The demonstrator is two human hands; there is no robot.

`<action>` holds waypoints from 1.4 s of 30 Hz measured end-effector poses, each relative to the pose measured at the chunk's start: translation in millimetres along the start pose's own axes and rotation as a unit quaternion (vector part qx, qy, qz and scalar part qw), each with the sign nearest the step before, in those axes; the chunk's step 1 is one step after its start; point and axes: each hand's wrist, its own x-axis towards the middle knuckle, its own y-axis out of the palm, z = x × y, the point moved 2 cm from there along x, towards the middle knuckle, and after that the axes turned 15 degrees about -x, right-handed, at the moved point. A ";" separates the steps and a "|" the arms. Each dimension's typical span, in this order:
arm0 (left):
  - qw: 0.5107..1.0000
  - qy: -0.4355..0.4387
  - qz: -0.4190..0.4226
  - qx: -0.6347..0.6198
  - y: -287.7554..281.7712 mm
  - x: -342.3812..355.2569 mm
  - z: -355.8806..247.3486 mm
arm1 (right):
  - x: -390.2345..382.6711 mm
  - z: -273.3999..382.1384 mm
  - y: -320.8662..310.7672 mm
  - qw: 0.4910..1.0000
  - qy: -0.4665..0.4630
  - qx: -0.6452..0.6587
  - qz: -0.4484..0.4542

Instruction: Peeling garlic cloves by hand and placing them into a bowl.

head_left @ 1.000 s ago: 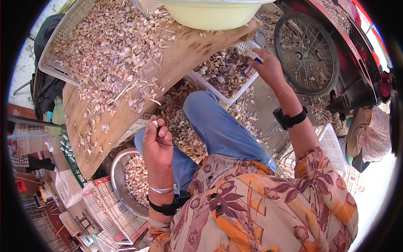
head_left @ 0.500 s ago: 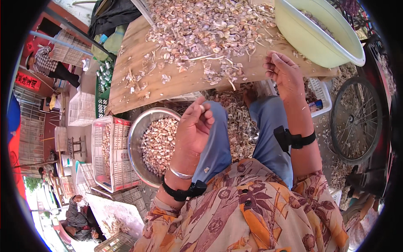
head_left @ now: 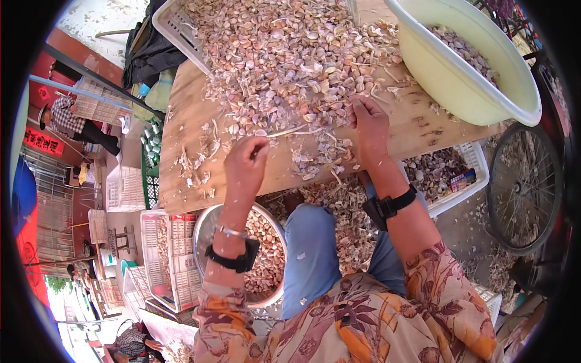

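Where the heap of garlic cloves (head_left: 290,78) thins toward the near side of the wooden surface (head_left: 200,103), both bare hands are placed above the board. Left hand (head_left: 245,163): fingers bent, tips close to a loose clove (head_left: 260,132) and to one end of a pale dry stalk (head_left: 287,130); whether anything is gripped cannot be told. Right hand (head_left: 370,127): fingers curled at the border of the heap, tips among the cloves; a grip on any one of them cannot be made out. Between the hands and nearer the body lie papery skins (head_left: 321,151). Below the left forearm, a steel bowl (head_left: 206,228) contains further cloves. At upper right, a pale yellow basin (head_left: 439,85), also holding cloves, stands on the surface; a white crate (head_left: 481,166) of darker cloves sits lower, near a spoked wheel (head_left: 523,187).
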 end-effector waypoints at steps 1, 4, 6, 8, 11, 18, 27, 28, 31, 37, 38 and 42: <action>0.997 0.056 0.029 0.039 30.8 28.6 0.6 | 1.9 -3.4 0.8 1.000 0.015 -0.006 0.012; 0.984 0.106 0.097 0.105 92.4 74.8 5.9 | 7.4 -5.7 1.9 0.999 0.026 -0.029 0.004; 0.959 0.015 0.197 0.204 109.5 85.7 17.0 | 9.9 -5.9 2.9 0.998 0.052 -0.034 0.000; 0.979 0.036 0.165 0.111 105.0 82.6 19.0 | 10.0 -5.7 5.8 0.998 0.051 -0.044 0.017; 0.978 -0.131 0.113 -0.118 90.7 64.6 19.7 | 1.5 -5.6 13.4 0.992 0.016 -0.073 0.104; 0.961 -0.118 -0.003 -0.251 77.7 11.4 -17.3 | -40.4 -1.2 27.1 0.953 0.022 -0.126 0.276; 0.977 -0.098 -0.125 -0.145 -0.6 -159.7 -71.3 | -191.1 -20.7 33.9 0.847 0.245 -0.090 0.464; 0.906 -0.241 -0.191 -0.292 -2.4 -179.5 -72.7 | -213.3 -19.6 35.7 0.849 0.199 -0.129 0.473; 0.746 -0.340 -0.292 -0.493 -14.6 -217.6 -71.7 | -260.0 -14.8 49.1 0.845 0.127 -0.195 0.482; 0.715 -0.304 -0.264 -0.572 -50.9 -259.9 -67.2 | -290.9 8.1 72.1 0.757 -0.170 -0.346 0.528; 0.729 -0.293 -0.267 -0.558 -54.7 -265.2 -67.9 | -298.4 10.1 76.0 0.709 -0.286 -0.376 0.523; 0.755 -0.289 -0.312 -0.499 -63.6 -283.4 -69.0 | -321.7 1.6 89.9 0.722 -0.285 -0.388 0.496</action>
